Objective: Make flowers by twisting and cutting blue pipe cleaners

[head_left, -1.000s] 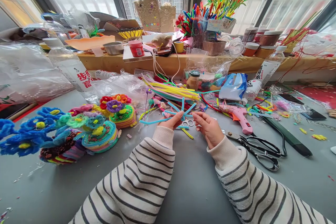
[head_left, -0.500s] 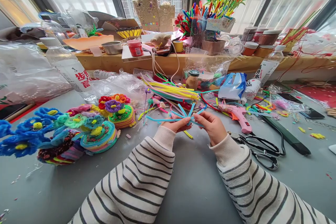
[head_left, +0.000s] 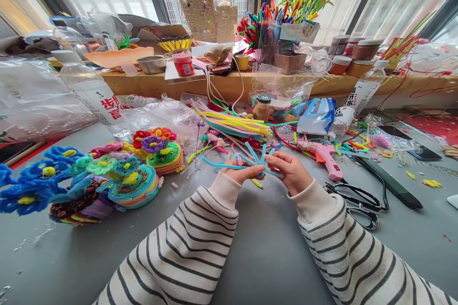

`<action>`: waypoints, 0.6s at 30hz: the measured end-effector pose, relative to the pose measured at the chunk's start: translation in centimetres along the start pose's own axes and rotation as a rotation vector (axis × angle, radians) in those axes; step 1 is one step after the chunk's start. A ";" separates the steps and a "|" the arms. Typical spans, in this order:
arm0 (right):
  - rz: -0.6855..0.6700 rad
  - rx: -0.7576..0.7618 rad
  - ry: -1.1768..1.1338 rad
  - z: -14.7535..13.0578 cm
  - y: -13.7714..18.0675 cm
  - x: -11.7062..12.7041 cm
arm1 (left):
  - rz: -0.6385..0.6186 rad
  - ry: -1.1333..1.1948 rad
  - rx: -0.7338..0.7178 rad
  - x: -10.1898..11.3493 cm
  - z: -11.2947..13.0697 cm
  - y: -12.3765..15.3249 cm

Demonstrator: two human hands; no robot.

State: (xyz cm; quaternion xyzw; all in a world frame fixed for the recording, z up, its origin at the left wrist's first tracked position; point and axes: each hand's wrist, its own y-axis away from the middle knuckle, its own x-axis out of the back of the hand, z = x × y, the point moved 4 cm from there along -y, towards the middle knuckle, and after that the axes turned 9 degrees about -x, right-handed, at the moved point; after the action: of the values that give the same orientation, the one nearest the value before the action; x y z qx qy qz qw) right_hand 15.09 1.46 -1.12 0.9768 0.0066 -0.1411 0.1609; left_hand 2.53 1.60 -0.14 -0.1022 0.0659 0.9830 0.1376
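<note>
Light blue pipe cleaners (head_left: 255, 153), crossed at a centre so their ends fan out like spokes, are held between my two hands above the grey table. My left hand (head_left: 243, 171) pinches them near the centre, thumb on top, and one long blue strand sticks out to the left past it. On the other side, my right hand (head_left: 289, 171) grips the spokes at the right with thumb and fingertips. A bundle of yellow, pink and green pipe cleaners (head_left: 236, 124) lies just beyond. To the right of my right hand is a pink glue gun (head_left: 324, 155).
Pipe-cleaner flowers (head_left: 48, 171) and round coiled pots (head_left: 134, 186) stand at the left. Black-handled scissors (head_left: 358, 200) and a dark green bar (head_left: 393, 186) lie right. Behind are a small jar (head_left: 262, 108), a blue packet (head_left: 317, 116), bottles (head_left: 95, 95) and a crowded ledge (head_left: 143, 85).
The blue spokes have turned and tilted slightly between my hands. My right fingers have shifted their grip a little, and both hands have edged right.
</note>
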 end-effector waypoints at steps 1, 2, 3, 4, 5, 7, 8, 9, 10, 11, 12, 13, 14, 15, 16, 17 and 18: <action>-0.005 -0.031 -0.026 0.0 0.1 -0.1 | -0.005 -0.020 -0.013 0.0 0.1 0.1; -0.010 -0.063 -0.053 0.1 0.1 -0.2 | -0.009 -0.038 -0.029 0.0 0.2 0.2; -0.015 -0.095 -0.078 0.3 0.0 -0.4 | -0.011 -0.052 -0.047 -0.1 0.3 0.2; -0.020 -0.123 -0.099 0.4 0.0 -0.5 | -0.012 -0.061 -0.063 -0.1 0.4 0.2; -0.022 -0.143 -0.117 0.6 -0.2 -0.6 | -0.007 -0.060 -0.074 0.0 0.5 0.2; -0.011 -0.156 -0.152 1.0 -0.6 -0.6 | 0.031 -0.010 -0.073 0.2 0.5 0.0; 0.000 -0.143 -0.171 1.2 -0.8 -0.5 | 0.073 0.047 -0.058 0.4 0.5 -0.1; 0.002 -0.125 -0.183 1.3 -1.0 -0.4 | 0.117 0.116 -0.034 0.6 0.4 -0.3; 0.002 -0.097 -0.181 1.3 -1.1 -0.3 | 0.152 0.178 0.007 0.7 0.3 -0.4; 0.002 -0.055 -0.162 1.2 -1.2 -0.2 | 0.172 0.233 0.060 0.8 0.1 -0.4; -0.005 0.000 -0.125 1.0 -1.1 -0.2 | 0.185 0.284 0.101 0.9 0.0 -0.5; -0.016 0.067 -0.080 0.8 -1.0 -0.3 | 0.191 0.326 0.139 0.9 -0.1 -0.5; -0.032 0.136 -0.037 0.4 -0.8 -0.4 | 0.195 0.361 0.163 0.9 -0.2 -0.5; -0.054 0.196 -0.006 0.1 -0.6 -0.5 | 0.200 0.387 0.177 0.9 -0.2 -0.5; -0.082 0.239 0.008 -0.1 -0.4 -0.7 | 0.205 0.404 0.188 0.9 -0.3 -0.5; -0.115 0.258 0.009 -0.3 -0.2 -0.9 | 0.206 0.413 0.200 0.9 -0.4 -0.4; -0.143 0.262 0.000 -0.3 -0.1 -1.1 | 0.202 0.416 0.213 0.8 -0.5 -0.4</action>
State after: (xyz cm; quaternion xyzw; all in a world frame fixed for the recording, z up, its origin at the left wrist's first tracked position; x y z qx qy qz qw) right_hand 14.15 1.71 -0.56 0.9865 0.0579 -0.1518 0.0218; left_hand 1.98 2.12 -0.85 -0.2799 0.2059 0.9371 0.0320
